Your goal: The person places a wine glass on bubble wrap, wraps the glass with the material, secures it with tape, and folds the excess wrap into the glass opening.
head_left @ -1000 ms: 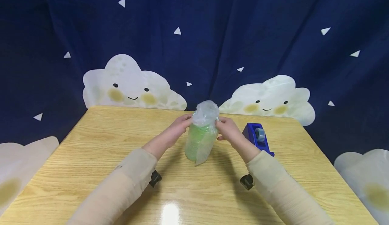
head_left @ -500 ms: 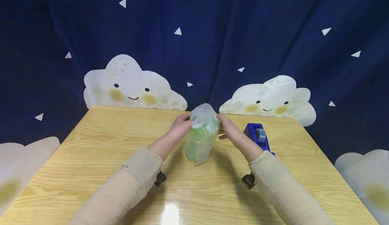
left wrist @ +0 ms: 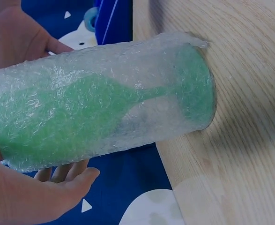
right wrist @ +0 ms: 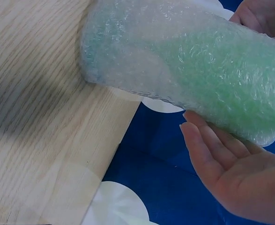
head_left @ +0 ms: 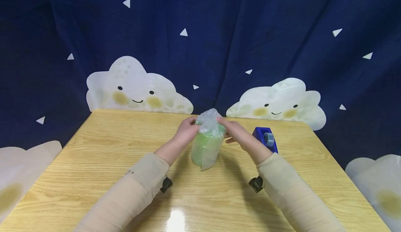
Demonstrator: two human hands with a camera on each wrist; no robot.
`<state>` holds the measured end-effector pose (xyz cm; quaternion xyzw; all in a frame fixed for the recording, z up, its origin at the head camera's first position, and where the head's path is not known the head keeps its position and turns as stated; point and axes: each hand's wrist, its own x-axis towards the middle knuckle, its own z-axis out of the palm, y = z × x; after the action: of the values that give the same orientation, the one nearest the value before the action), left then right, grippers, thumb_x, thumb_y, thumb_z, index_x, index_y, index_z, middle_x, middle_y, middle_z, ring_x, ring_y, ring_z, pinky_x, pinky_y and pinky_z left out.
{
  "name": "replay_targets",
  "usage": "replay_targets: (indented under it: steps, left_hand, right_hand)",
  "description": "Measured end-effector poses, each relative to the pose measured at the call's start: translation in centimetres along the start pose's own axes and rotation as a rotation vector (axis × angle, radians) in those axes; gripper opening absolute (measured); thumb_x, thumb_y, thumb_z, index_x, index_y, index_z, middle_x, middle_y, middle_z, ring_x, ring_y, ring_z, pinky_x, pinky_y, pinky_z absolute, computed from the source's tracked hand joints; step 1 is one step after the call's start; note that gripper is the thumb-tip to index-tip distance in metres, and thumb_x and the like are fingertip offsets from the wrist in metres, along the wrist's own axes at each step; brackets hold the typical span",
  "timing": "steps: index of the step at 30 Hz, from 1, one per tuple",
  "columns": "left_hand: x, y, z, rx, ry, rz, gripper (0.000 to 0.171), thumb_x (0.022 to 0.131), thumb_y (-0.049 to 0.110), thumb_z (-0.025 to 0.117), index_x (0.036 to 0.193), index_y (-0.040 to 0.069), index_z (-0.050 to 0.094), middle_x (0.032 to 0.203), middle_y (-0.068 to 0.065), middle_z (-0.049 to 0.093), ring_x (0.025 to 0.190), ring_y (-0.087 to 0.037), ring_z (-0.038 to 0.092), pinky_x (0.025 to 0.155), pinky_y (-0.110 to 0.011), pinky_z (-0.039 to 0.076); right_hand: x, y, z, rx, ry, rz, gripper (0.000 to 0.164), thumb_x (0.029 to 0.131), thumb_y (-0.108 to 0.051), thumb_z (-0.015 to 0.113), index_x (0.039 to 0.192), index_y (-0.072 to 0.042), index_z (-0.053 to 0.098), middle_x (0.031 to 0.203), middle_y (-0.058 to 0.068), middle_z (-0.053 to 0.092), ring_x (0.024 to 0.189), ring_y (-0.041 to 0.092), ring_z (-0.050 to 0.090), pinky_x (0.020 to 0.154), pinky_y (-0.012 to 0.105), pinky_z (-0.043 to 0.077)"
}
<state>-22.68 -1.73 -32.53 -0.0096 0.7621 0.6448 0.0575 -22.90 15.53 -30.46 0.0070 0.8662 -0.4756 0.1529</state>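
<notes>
A green stemmed glass wrapped in clear bubble wrap [head_left: 205, 148] stands on the table between both hands, its stem and round base showing through in the left wrist view. Loose bubble wrap [head_left: 209, 118] bunches over its upper end. My left hand [head_left: 187, 131] holds the upper left side, some of its fingers [left wrist: 76, 169] curled behind the wrap. Opposite it, my right hand [head_left: 235, 131] presses the top of the wrap with its thumb. In the right wrist view, the right fingers [right wrist: 212, 145] lie fairly straight along the wrapped side.
A blue tape dispenser [head_left: 261, 134] with a roll of tape [head_left: 268, 139] stands to the right, just beyond the right forearm. Behind the wooden table [head_left: 125, 131] hangs a dark blue curtain [head_left: 200, 44] with clouds and white triangles.
The loose wrap at the top has been folded lower over the glass. My right thumb has moved in onto it from the side; the left hand has shifted slightly right.
</notes>
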Motion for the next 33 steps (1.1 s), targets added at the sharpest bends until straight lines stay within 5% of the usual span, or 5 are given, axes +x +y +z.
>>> replay_targets:
  steps: [6,12,17,23,33]
  left_hand:
    - [0.0,-0.1,0.2,0.006,0.012,0.013,0.043,0.083,0.005,0.051,0.125,-0.003,0.054,0.116,-0.017,0.058,0.101,-0.023,0.052,0.088,-0.031,0.045]
    - [0.0,-0.3,-0.1,0.042,-0.039,0.005,0.047,0.085,0.010,0.048,0.131,-0.001,0.049,0.128,-0.017,0.054,0.115,-0.028,0.050,0.101,-0.040,0.043]
    - [0.3,-0.2,-1.2,0.009,-0.162,-0.018,0.049,0.089,0.024,0.042,0.131,0.001,0.049,0.138,-0.014,0.049,0.126,-0.029,0.044,0.112,-0.042,0.030]
    - [0.3,0.5,-2.4,-0.005,-0.309,-0.042,0.059,0.093,0.042,0.035,0.139,0.005,0.042,0.146,-0.016,0.040,0.134,-0.031,0.037,0.117,-0.045,0.019]
    - [0.6,0.6,-1.8,0.056,-0.253,-0.019,0.048,0.092,0.039,0.050,0.127,0.007,0.056,0.133,-0.008,0.055,0.129,-0.025,0.043,0.112,-0.046,0.029]
  right_hand:
    - [0.5,0.2,0.1,0.003,0.027,0.013,0.050,0.094,-0.040,0.043,0.119,0.002,0.056,0.077,-0.004,0.056,0.077,0.011,0.056,0.074,0.030,0.054]
    - [0.7,0.3,0.3,-0.007,0.050,0.007,0.047,0.095,-0.030,0.044,0.127,0.003,0.052,0.092,0.006,0.063,0.082,0.016,0.060,0.070,0.029,0.055]
    - [0.6,0.0,0.5,-0.016,0.084,-0.001,0.044,0.095,-0.025,0.046,0.127,0.006,0.051,0.101,0.014,0.063,0.077,0.015,0.061,0.066,0.028,0.056]
    - [0.7,0.0,0.6,-0.011,0.106,-0.021,0.042,0.095,-0.023,0.048,0.125,0.007,0.053,0.092,0.010,0.061,0.068,0.011,0.057,0.066,0.031,0.057]
    - [0.5,-0.1,0.7,-0.008,0.110,-0.048,0.039,0.094,-0.021,0.049,0.120,0.008,0.055,0.081,0.003,0.058,0.066,0.009,0.053,0.060,0.026,0.055]
